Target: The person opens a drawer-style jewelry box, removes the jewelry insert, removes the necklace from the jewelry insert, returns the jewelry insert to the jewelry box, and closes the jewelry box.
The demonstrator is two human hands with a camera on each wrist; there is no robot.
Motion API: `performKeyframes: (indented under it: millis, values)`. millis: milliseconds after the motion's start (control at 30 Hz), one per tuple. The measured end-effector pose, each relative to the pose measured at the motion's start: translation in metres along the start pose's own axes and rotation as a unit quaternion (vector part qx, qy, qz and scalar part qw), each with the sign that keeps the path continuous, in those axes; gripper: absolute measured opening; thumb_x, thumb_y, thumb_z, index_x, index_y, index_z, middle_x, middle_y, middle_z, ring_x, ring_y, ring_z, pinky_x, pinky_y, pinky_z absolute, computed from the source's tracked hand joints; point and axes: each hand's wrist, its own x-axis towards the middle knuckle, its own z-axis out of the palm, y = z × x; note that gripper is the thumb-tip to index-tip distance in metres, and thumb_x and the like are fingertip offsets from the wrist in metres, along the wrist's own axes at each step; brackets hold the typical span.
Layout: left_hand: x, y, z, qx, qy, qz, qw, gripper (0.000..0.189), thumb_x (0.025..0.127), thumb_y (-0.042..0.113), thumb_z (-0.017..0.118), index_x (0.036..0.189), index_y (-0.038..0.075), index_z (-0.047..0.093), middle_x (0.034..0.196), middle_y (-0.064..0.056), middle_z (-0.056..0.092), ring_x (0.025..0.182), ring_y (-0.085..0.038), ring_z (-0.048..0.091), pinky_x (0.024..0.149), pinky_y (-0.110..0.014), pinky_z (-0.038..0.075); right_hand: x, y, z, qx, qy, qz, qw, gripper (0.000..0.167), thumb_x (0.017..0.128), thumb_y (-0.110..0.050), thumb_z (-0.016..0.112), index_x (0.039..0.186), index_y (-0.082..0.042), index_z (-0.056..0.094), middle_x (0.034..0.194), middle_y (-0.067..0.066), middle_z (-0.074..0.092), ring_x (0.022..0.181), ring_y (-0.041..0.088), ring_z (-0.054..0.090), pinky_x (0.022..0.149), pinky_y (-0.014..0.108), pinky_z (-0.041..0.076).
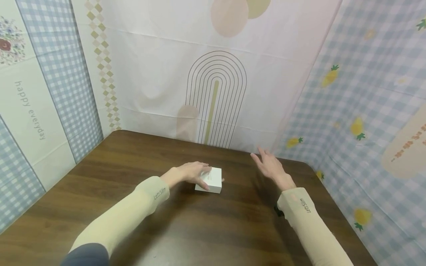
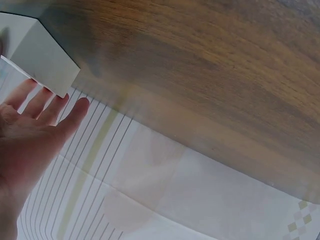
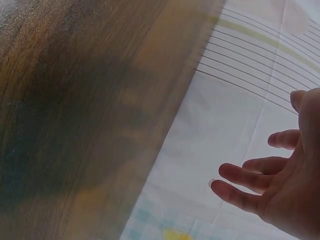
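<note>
- The flat white box with sharp edges (image 1: 214, 179), apparently of card, sits just below the centre of the head view, on the dark brown wood-grained table (image 1: 233, 229).
- It lies at the fingertips of the left hand (image 1: 189, 172), which comes in from the lower left and is clearly the nearer one.
- That hand grips the box across its width: thumb at the near side, fingers over the far edge, as the left wrist view also suggests.
- The right hand (image 1: 271, 168) is up and to the right of the box, well apart from it, fingers spread and holding nothing.
- The top of the box looks roughly square, so no long axis can be told; its side wall is low, and faint marks on top are too small to read.
- Both forearms wear smooth, pale cream sleeves (image 1: 123, 210) with dark lettering near the cuffs.
- Behind the table hangs a creased white cloth printed with nested arches (image 1: 146, 74); at the right edge, a blue-and-white checked cloth (image 1: 382, 92) carries yellow fruit shapes.
</note>
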Motion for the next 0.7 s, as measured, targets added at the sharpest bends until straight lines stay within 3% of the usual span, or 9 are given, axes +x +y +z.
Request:
performKeyframes:
  millis: [233, 433, 700]
  values:
    - [0.002, 0.000, 0.000, -0.002, -0.006, -0.001, 1.0000, 0.086, 0.075, 0.056, 0.074, 0.146, 0.017, 0.043, 0.154, -0.013, 0.037, 0.139, -0.035, 0.039, 0.111, -0.051, 0.037, 0.001, -0.003, 0.002, 0.007, 0.004, -0.009, 0.9999, 0.073, 0.101, -0.055, 0.025, 0.152, -0.002, 0.023, 0.151, 0.034, 0.028, 0.134, 0.053, 0.034, 0.107, 0.065, 0.032]
    - [0.000, 0.002, -0.001, -0.002, -0.009, -0.005, 1.0000, 0.087, 0.075, 0.054, 0.075, 0.146, 0.016, 0.042, 0.153, -0.013, 0.039, 0.138, -0.034, 0.040, 0.111, -0.050, 0.037, 0.002, -0.007, 0.008, 0.006, 0.021, -0.036, 0.9991, 0.067, 0.102, -0.047, 0.036, 0.145, 0.004, 0.035, 0.140, 0.032, 0.046, 0.125, 0.049, 0.048, 0.101, 0.060, 0.041]
    - [0.002, 0.004, -0.002, 0.025, -0.010, -0.009, 0.9996, 0.088, 0.075, 0.056, 0.075, 0.146, 0.016, 0.042, 0.148, -0.010, 0.046, 0.132, -0.031, 0.047, 0.105, -0.047, 0.043, 0.005, -0.016, 0.014, 0.006, -0.009, -0.033, 0.9994, 0.064, 0.102, -0.042, 0.040, 0.145, 0.006, 0.034, 0.139, 0.031, 0.048, 0.123, 0.047, 0.052, 0.099, 0.058, 0.044]
